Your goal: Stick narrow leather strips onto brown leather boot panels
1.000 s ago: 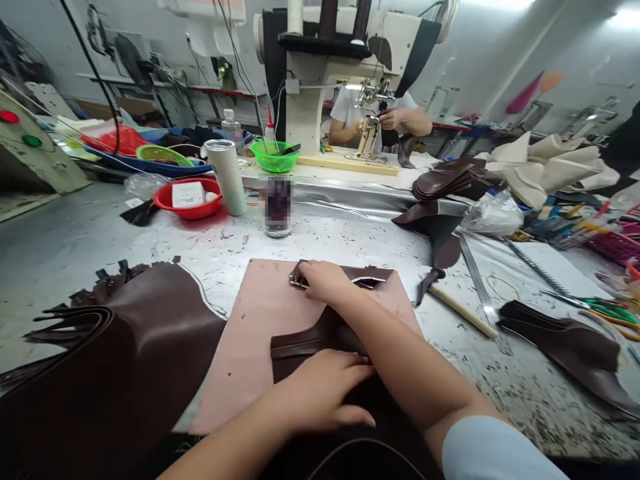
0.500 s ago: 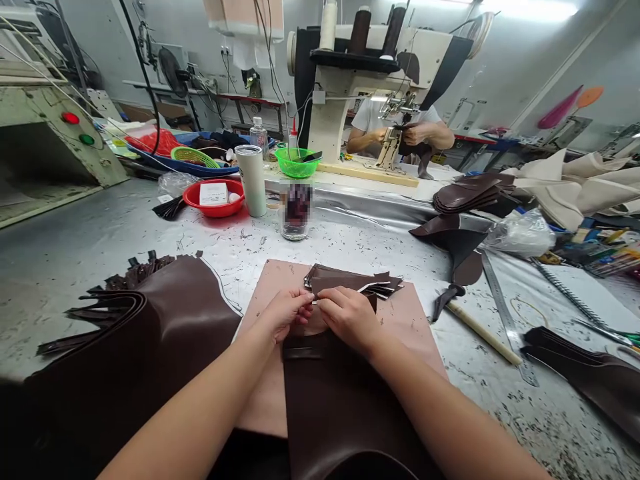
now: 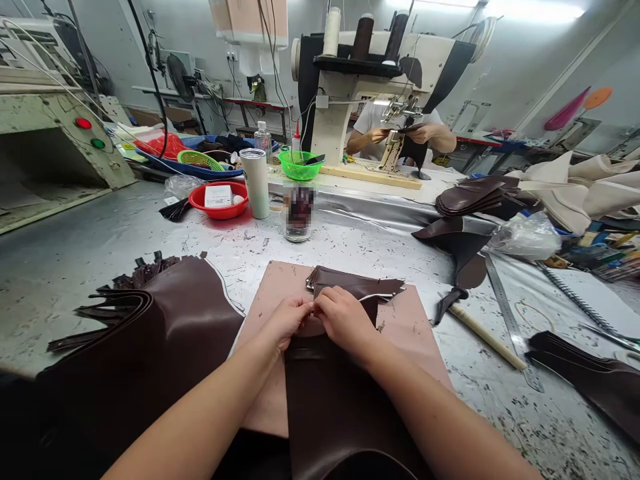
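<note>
My left hand and my right hand meet fingertip to fingertip over a pink board. Both are closed in a pinch. Under my right fingers a small dark brown leather piece shows, and its left end lies where the hands meet. What my left fingertips pinch is too small and hidden to tell. Toward me a large dark brown leather panel lies over the board, its near part curving up. Just beyond my hands sits a stack of small leather pieces with pale edges.
Folded leather panels with fringed ends lie left. To the right are a hammer, a steel ruler and more leather. Farther back stand a glass jar, a tumbler and a red bowl. A person works at a sewing machine.
My fingertips have drawn closer together, and the left fingers have curled in. The view has shifted slightly. Across the table, the other person's leather piece has moved at the machine.
</note>
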Demonstrator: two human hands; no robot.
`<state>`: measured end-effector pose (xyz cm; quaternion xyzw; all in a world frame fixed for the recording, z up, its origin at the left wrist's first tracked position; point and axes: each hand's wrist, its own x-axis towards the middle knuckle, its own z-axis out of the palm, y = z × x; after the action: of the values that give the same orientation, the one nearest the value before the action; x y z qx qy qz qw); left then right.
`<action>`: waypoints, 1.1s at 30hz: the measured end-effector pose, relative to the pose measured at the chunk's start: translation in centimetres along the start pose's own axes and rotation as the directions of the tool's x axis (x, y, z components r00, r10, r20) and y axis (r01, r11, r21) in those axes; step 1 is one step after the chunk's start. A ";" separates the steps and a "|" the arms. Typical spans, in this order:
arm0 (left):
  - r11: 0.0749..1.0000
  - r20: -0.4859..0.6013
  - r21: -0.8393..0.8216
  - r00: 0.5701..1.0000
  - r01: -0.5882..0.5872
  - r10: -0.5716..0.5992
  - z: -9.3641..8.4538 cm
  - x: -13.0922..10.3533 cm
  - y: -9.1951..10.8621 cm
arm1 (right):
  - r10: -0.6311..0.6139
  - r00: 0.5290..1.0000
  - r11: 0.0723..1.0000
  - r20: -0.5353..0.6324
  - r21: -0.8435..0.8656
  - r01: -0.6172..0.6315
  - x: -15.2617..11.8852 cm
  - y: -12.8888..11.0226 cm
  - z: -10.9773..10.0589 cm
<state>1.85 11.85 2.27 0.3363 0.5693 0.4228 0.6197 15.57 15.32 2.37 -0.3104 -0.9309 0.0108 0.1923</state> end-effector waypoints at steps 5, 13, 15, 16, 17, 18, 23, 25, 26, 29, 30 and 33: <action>1.000 0.001 0.021 1.000 -0.018 0.018 -0.1 0.0 0.1 | 0.006 0.996 0.994 0.088 0.112 -0.016 0.4 0.4 -0.8; 0.991 -0.019 0.124 0.998 -0.053 0.056 -0.7 0.0 0.6 | 0.126 0.989 0.772 0.078 0.618 -0.148 0.4 2.1 -2.1; 0.981 -0.052 0.180 0.995 -0.069 0.080 -1.2 0.1 0.7 | 0.262 0.962 0.595 0.078 0.771 -0.225 0.5 3.3 -2.4; 0.974 -0.070 0.213 0.993 -0.073 0.090 -1.4 0.1 0.8 | 0.326 0.944 0.555 0.054 0.797 -0.238 0.6 4.1 -2.7; 0.966 -0.090 0.248 0.991 -0.075 0.100 -1.7 0.2 0.7 | 0.381 0.925 0.571 0.013 0.783 -0.246 0.6 4.9 -2.9; 0.956 -0.108 0.285 0.988 -0.074 0.109 -2.0 0.2 0.7 | 0.422 0.905 0.642 -0.047 0.720 -0.262 0.5 5.7 -3.3; 0.885 -0.179 0.463 0.973 -0.050 0.149 -3.6 0.3 0.1 | 0.396 0.884 0.874 -0.248 -0.195 -0.445 -2.4 8.7 -5.9; 0.854 -0.196 0.518 0.967 -0.040 0.164 -4.1 0.1 -0.2 | 0.446 0.861 0.729 -0.244 -0.458 -0.508 -5.5 8.8 -7.3; 0.840 -0.202 0.541 0.964 -0.035 0.171 -4.4 -0.1 -0.3 | 0.505 0.830 0.648 -0.236 -0.532 -0.546 -7.5 8.7 -8.1; 0.804 -0.207 0.594 0.961 -0.026 0.184 -4.9 -0.6 -0.4 | 0.738 0.674 0.537 0.009 -0.613 -0.580 -14.9 7.4 -10.3; 0.794 -0.201 0.607 0.962 -0.027 0.186 -5.1 -0.8 -0.4 | 0.803 0.565 0.554 0.187 -0.585 -0.593 -17.3 6.8 -11.0; 0.765 -0.162 0.643 0.968 -0.046 0.193 -5.3 -1.3 -0.3 | 0.665 0.304 0.675 0.682 -0.374 -0.636 -21.7 4.3 -12.9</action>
<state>-3.29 10.23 1.83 0.5126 0.7200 0.2793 0.3753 38.67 4.89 6.10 -0.6240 -0.7096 0.2044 -0.2554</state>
